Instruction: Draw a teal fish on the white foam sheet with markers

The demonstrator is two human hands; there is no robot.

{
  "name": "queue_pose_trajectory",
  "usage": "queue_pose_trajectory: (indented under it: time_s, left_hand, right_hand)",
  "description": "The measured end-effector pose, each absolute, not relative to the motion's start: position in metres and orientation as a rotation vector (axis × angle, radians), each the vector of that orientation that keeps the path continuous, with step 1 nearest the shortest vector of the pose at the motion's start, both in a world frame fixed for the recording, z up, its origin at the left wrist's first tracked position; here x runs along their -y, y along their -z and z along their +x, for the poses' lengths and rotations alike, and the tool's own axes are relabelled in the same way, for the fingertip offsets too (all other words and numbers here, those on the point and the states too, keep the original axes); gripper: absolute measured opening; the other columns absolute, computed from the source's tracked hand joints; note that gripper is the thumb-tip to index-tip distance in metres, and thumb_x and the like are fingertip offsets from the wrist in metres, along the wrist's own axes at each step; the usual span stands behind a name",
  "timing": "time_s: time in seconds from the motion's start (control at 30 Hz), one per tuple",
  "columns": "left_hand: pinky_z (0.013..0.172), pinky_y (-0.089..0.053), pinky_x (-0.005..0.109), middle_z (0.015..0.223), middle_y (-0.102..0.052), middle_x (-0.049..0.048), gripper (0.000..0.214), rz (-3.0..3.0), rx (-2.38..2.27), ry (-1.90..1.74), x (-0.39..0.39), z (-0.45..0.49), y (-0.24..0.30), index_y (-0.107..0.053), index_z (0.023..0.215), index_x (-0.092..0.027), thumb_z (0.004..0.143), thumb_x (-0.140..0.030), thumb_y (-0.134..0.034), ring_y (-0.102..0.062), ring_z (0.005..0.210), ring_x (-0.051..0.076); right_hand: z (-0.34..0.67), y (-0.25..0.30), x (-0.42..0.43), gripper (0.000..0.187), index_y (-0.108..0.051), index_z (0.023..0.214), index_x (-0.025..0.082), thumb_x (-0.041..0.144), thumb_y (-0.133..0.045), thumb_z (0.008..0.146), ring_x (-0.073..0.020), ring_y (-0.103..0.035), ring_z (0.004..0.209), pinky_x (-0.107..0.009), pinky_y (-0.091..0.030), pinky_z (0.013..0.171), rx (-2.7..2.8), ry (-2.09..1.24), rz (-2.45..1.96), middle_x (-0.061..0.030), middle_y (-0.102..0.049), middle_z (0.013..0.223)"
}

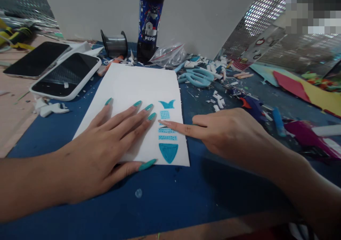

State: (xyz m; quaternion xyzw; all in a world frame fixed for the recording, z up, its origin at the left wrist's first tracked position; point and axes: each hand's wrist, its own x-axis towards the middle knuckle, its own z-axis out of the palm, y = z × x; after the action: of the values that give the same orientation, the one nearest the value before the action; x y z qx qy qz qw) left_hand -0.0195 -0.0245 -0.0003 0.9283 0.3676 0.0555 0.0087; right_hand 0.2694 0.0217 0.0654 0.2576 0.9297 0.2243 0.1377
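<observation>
A white sheet lies on the blue mat, with my left hand spread flat on it, fingers apart. Along the sheet's right side runs a column of blue shapes forming a fish: a forked tail, a dotted square, dotted strips and a rounded triangular head. Whether they are drawn or separate pieces, I cannot tell. My right hand points with its index finger stretched across the sheet, the tip over a strip in the middle. Its other fingers curl under, with nothing visible in them.
Behind the sheet stand a Pepsi bottle, a wire spool and a clear plastic bag. Blue-handled scissors lie among white scraps. Two phones rest at left. Coloured sheets and a purple piece lie at right.
</observation>
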Motion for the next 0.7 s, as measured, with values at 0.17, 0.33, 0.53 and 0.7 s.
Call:
queue_pose_trajectory:
  time_s: [0.17,0.33,0.53,0.7]
  left_hand:
    - [0.125,-0.004,0.064,0.171,-0.011,0.0022,0.075,2.871,-1.152,-0.167,0.025,-0.019,0.000,0.009,0.163,-0.030,0.106,-0.054,-0.034,-0.017,0.157,0.036]
    - [0.126,-0.001,0.060,0.171,-0.012,0.0010,0.076,2.868,-1.154,-0.190,0.025,-0.020,0.002,0.007,0.163,-0.031,0.105,-0.055,-0.035,-0.018,0.157,0.035]
    - [0.125,-0.004,0.062,0.171,-0.010,0.0015,0.074,2.862,-1.159,-0.167,0.024,-0.019,0.001,0.009,0.163,-0.030,0.106,-0.054,-0.032,-0.017,0.157,0.036]
    - [0.125,-0.005,0.064,0.170,-0.014,0.0033,0.075,2.880,-1.132,-0.196,0.024,-0.018,0.000,0.007,0.163,-0.030,0.106,-0.053,-0.035,-0.019,0.156,0.037]
  right_hand:
    - [0.270,-0.063,-0.021,0.074,-0.038,0.158,0.035,0.002,-0.043,0.092,-0.0098,-0.031,0.047,-0.029,-0.010,0.051,-2.699,-0.645,0.732,0.0039,-0.045,0.057]
    - [0.270,-0.054,-0.026,0.073,-0.042,0.156,0.035,0.002,-0.045,0.091,-0.0112,-0.031,0.047,-0.029,-0.009,0.049,-2.771,-0.679,0.694,0.0031,-0.044,0.056]
    - [0.259,-0.066,-0.027,0.072,-0.043,0.156,0.032,-0.001,-0.049,0.092,-0.0095,-0.032,0.046,-0.027,-0.012,0.049,-2.712,-0.560,0.677,0.0015,-0.056,0.059]
    - [0.256,-0.067,-0.026,0.075,-0.046,0.154,0.034,0.000,-0.054,0.087,-0.0113,-0.039,0.044,-0.026,-0.009,0.045,-2.680,-0.607,0.654,0.0014,-0.057,0.060]
